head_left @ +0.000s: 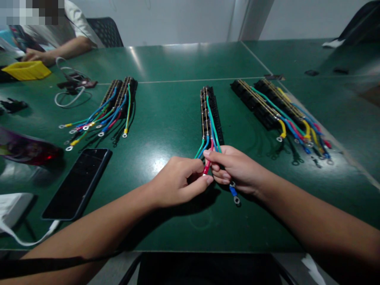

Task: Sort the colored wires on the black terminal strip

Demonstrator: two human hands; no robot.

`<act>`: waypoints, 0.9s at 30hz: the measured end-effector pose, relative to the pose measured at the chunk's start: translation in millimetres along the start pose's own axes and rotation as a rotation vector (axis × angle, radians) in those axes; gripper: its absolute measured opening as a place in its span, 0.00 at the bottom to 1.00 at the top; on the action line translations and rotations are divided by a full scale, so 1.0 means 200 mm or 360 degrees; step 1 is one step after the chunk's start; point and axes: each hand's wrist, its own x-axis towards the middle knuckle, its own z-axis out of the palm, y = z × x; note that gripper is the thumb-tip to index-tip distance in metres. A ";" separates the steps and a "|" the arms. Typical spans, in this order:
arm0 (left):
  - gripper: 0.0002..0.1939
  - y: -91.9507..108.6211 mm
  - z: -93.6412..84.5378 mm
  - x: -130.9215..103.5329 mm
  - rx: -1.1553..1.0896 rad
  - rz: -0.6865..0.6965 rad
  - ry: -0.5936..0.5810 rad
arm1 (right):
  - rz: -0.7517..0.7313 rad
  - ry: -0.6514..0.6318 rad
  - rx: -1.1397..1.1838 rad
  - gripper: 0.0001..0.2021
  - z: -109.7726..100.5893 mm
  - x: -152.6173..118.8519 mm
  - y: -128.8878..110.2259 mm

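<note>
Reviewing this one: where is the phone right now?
In the head view, the phone lies on the green table at the left, between the white charger and the left hand.

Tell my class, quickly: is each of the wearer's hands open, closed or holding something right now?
Left hand: closed, pinching the red wire.
Right hand: closed around insulated wires, ring terminals sticking out below.

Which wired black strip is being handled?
The middle strip, lying alone: the left hand and right hand hold its wires. No hand touches the left pair or the right pair.
</note>
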 end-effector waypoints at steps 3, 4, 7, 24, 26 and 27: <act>0.14 0.00 0.00 0.00 -0.0002 -0.0009 -0.0005 | 0.0004 0.0008 0.0001 0.16 0.00 0.00 0.00; 0.14 0.00 0.00 0.00 -0.0001 -0.0013 -0.0009 | 0.0004 0.0011 0.0004 0.16 0.00 0.00 0.00; 0.14 0.00 0.00 0.00 0.0002 -0.0013 -0.0024 | 0.0008 0.0002 0.0005 0.17 0.00 0.00 0.00; 0.16 0.00 0.00 0.00 0.0082 -0.0076 -0.0146 | 0.0010 0.0015 -0.0005 0.17 0.00 0.00 -0.01; 0.16 0.00 0.00 0.00 0.0088 -0.0063 -0.0141 | 0.0012 0.0016 -0.0004 0.17 0.00 -0.01 -0.01; 0.16 0.00 0.00 0.00 0.0084 -0.0060 -0.0143 | 0.0012 0.0018 -0.0004 0.17 0.00 -0.01 -0.01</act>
